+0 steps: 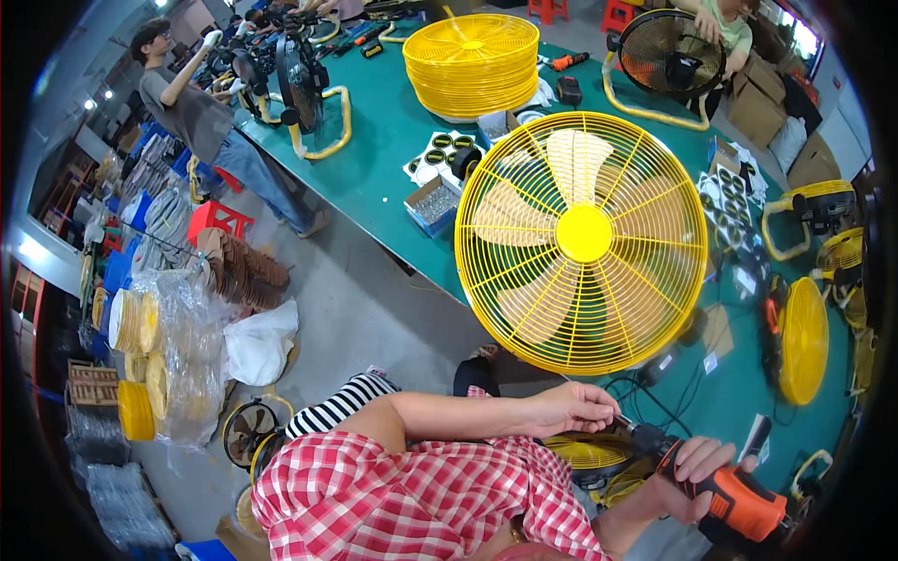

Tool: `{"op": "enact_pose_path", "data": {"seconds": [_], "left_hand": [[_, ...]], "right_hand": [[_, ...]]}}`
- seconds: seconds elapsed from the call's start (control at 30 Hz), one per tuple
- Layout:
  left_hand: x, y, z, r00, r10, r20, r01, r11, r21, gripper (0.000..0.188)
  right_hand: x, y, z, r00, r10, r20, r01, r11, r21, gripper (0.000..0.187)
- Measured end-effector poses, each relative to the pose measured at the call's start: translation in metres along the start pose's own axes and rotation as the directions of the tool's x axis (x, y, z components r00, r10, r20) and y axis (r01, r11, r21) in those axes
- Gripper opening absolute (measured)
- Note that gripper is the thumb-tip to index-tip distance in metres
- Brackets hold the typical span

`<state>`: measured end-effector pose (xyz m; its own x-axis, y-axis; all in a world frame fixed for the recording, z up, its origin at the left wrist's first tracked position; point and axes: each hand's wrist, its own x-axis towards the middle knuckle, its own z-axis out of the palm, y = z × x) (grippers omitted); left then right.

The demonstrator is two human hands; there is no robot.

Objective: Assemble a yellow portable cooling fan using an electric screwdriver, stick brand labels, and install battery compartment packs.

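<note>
My right hand [690,475] is wrapped round an orange and black cordless screwdriver [744,503], whose bit points left toward my other hand. My left hand [572,409] is closed in a pinch at the tip of that bit; whatever is between its fingers is too small to make out. Just beyond both hands stands a large fan with a yellow wire grille [585,323], a round yellow centre cap [585,234] and pale translucent blades [533,299]. Neither hand touches the grille.
A green table [360,182] carries a stack of yellow grilles [472,84], a blue box of small metal parts [432,206], sticker sheets [440,154] and a black fan [673,56]. Two people [192,103] work across it. Wrapped grilles [182,355] and a white bag [262,346] stand left.
</note>
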<state>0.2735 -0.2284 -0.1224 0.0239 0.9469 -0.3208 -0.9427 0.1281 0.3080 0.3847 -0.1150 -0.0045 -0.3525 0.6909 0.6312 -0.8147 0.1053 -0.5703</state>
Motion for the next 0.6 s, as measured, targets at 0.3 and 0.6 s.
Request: {"op": "enact_pose_path", "data": {"seconds": [0.3, 0.6], "left_hand": [[0.008, -0.011, 0.005, 0.998, 0.024, 0.058, -0.023, 1.0, -0.014, 0.016], [0.009, -0.048, 0.014, 1.0, 0.014, 0.009, -0.015, 0.997, 0.075, 0.016]], "right_hand": [[-0.006, -0.005, -0.013, 1.0, 0.021, 0.002, -0.021, 1.0, -0.018, 0.057], [-0.024, -0.034, -0.034, 1.0, 0.009, -0.001, -0.009, 0.998, -0.059, 0.057]]}}
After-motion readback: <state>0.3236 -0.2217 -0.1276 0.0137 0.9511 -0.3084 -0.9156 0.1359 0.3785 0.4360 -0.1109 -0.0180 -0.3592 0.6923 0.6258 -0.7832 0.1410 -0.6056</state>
